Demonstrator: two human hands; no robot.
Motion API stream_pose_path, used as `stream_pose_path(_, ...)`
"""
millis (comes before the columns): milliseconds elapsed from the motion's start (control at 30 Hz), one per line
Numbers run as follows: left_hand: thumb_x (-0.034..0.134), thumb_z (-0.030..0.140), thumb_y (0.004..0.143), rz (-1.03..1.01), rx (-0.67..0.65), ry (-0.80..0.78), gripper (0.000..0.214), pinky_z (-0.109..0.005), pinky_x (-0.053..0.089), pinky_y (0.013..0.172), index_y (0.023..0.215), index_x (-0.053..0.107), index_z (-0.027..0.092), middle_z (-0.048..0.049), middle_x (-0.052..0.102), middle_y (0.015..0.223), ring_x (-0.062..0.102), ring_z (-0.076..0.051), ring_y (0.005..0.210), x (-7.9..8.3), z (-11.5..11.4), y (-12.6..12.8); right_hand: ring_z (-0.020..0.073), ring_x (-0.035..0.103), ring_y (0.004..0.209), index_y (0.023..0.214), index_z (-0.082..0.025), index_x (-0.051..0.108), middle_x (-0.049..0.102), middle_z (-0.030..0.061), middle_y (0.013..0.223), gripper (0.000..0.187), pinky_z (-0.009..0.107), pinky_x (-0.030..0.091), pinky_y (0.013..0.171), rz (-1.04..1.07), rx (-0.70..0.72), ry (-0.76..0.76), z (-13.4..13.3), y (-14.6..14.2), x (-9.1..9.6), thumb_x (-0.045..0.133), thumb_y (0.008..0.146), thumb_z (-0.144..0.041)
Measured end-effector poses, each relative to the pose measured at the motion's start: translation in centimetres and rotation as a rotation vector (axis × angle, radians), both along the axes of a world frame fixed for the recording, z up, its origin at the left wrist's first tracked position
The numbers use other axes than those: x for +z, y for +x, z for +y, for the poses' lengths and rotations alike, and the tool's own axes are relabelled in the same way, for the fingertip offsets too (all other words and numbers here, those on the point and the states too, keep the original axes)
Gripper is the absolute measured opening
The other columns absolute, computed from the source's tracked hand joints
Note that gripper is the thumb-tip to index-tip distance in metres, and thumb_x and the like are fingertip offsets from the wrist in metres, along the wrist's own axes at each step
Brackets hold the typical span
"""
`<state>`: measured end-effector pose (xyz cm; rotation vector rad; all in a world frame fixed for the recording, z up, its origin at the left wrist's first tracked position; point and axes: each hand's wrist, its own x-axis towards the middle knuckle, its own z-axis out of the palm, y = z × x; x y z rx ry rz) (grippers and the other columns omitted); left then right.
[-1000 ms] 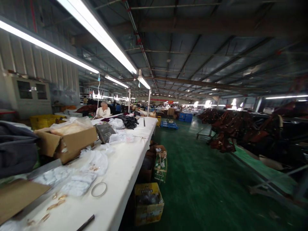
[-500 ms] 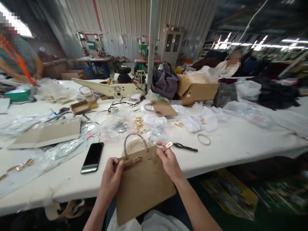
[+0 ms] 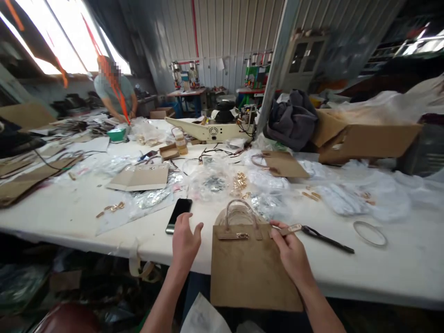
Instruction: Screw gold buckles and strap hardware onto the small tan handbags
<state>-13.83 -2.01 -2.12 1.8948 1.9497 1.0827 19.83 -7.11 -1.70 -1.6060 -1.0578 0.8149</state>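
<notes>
A tan suede handbag (image 3: 249, 268) with a looped handle and a gold clasp lies over the near edge of the white table (image 3: 398, 273). My right hand (image 3: 291, 249) pinches a small tan strap with a gold end at the bag's top right corner. My left hand (image 3: 183, 240) hovers just left of the bag, fingers spread, holding nothing, close to a black phone (image 3: 178, 215). A black tool (image 3: 326, 238) lies right of my right hand.
Plastic bags, gold fittings (image 3: 239, 180), flat tan pieces (image 3: 138, 178) and a metal ring (image 3: 369, 233) litter the table. A cardboard box (image 3: 364, 138), grey cloth (image 3: 293, 120) and a cream machine arm (image 3: 211, 132) stand behind. Another person (image 3: 114, 92) works at the far left.
The view swung from the factory aisle down and left to the table. My left hand has let go of the bag and opened beside it; my right hand keeps the strap.
</notes>
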Motion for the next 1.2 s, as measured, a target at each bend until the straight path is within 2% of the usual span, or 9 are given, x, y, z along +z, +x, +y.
stream_pose_path(67, 0.065, 0.029, 0.100, 0.155, 0.020, -0.010, 0.038, -0.056, 0.047, 0.123, 0.135, 0.059, 0.016, -0.0211, 0.061, 0.145, 0.056, -0.039, 0.142, -0.6, 1.1, -1.0, 0.0370, 0.066, 0.130, 0.129, -0.019, 0.075, 0.077, 0.0124, 0.131, 0.066, 0.045, 0.050, 0.114, -0.021, 0.003, 0.000, 0.1, 0.1, -0.3, 0.068, 0.091, -0.072)
stream_pose_path(200, 0.070, 0.030, 0.096, 0.349, 0.137, -0.021, 0.062, -0.058, 0.040, 0.126, 0.150, 0.049, 0.009, -0.0263, 0.051, 0.160, 0.046, -0.043, 0.151, -0.9, 3.2, -2.4, 0.0379, 0.067, 0.127, 0.128, -0.020, 0.077, 0.078, 0.0113, 0.127, 0.067, 0.044, 0.053, 0.111, -0.039, 0.025, -0.029, 0.1, 0.4, -0.5, 0.069, 0.089, -0.073)
stream_pose_path(333, 0.068, 0.038, 0.095, 0.397, 0.220, -0.126, 0.076, -0.058, 0.044, 0.118, 0.155, 0.041, 0.000, -0.0295, 0.062, 0.145, 0.057, -0.044, 0.138, -0.5, 4.8, -3.4, 0.0368, 0.069, 0.124, 0.127, -0.020, 0.077, 0.079, 0.0111, 0.126, 0.067, 0.041, 0.057, 0.105, -0.013, 0.026, -0.029, -0.1, 0.5, -0.4, 0.070, 0.088, -0.074)
stream_pose_path(400, 0.063, 0.038, 0.097, 0.412, 0.224, -0.181, 0.077, -0.056, 0.049, 0.110, 0.157, 0.039, -0.003, -0.0283, 0.068, 0.134, 0.063, -0.043, 0.129, -0.3, 5.2, -3.5, 0.0363, 0.069, 0.125, 0.126, -0.021, 0.078, 0.079, 0.0109, 0.126, 0.066, 0.040, 0.057, 0.105, -0.009, 0.014, -0.027, -0.1, 0.4, -0.3, 0.070, 0.088, -0.074)
stream_pose_path(500, 0.060, 0.034, 0.096, 0.458, 0.230, -0.166, 0.076, -0.050, 0.051, 0.103, 0.158, 0.038, -0.004, -0.0265, 0.071, 0.127, 0.066, -0.041, 0.122, -0.1, 5.4, -3.3, 0.0368, 0.070, 0.124, 0.124, -0.020, 0.079, 0.080, 0.0118, 0.125, 0.066, 0.040, 0.057, 0.104, -0.014, -0.002, -0.026, -0.1, 0.3, -0.2, 0.072, 0.087, -0.074)
stream_pose_path(633, 0.059, 0.036, 0.096, 0.501, 0.248, -0.138, 0.075, -0.048, 0.051, 0.099, 0.157, 0.040, -0.004, -0.0250, 0.073, 0.122, 0.067, -0.040, 0.119, 0.2, 5.3, -2.9, 0.0379, 0.070, 0.123, 0.124, -0.018, 0.080, 0.080, 0.0131, 0.125, 0.068, 0.040, 0.059, 0.101, -0.004, 0.003, -0.022, 0.0, 0.5, -0.3, 0.073, 0.086, -0.074)
stream_pose_path(1000, 0.060, 0.032, 0.093, 0.479, 0.283, -0.193, 0.067, -0.050, 0.051, 0.097, 0.150, 0.047, 0.000, -0.0225, 0.074, 0.113, 0.067, -0.041, 0.113, 0.8, 5.9, -1.9, 0.0374, 0.066, 0.133, 0.128, -0.022, 0.078, 0.077, 0.0107, 0.135, 0.065, 0.039, 0.056, 0.104, -0.012, 0.019, -0.072, -0.1, 0.8, -0.9, 0.070, 0.090, -0.074)
stream_pose_path(1100, 0.065, 0.036, 0.095, 0.459, 0.282, -0.185, 0.087, -0.058, 0.049, 0.109, 0.162, 0.029, -0.006, -0.0304, 0.069, 0.131, 0.063, -0.045, 0.128, 1.0, 5.6, -2.3, 0.0376, 0.066, 0.134, 0.128, -0.023, 0.077, 0.078, 0.0100, 0.135, 0.065, 0.041, 0.055, 0.105, -0.026, 0.022, -0.093, -0.1, 0.9, -0.9, 0.069, 0.089, -0.075)
stream_pose_path(1200, 0.071, 0.039, 0.097, 0.458, 0.274, -0.034, 0.102, -0.069, 0.027, 0.129, 0.168, 0.012, -0.006, -0.0387, 0.041, 0.166, 0.033, -0.051, 0.160, 1.9, 3.9, -3.2, 0.0384, 0.065, 0.135, 0.127, -0.023, 0.077, 0.078, 0.0106, 0.134, 0.066, 0.043, 0.053, 0.109, -0.043, 0.012, -0.088, -0.1, 0.9, -0.8, 0.068, 0.089, -0.075)
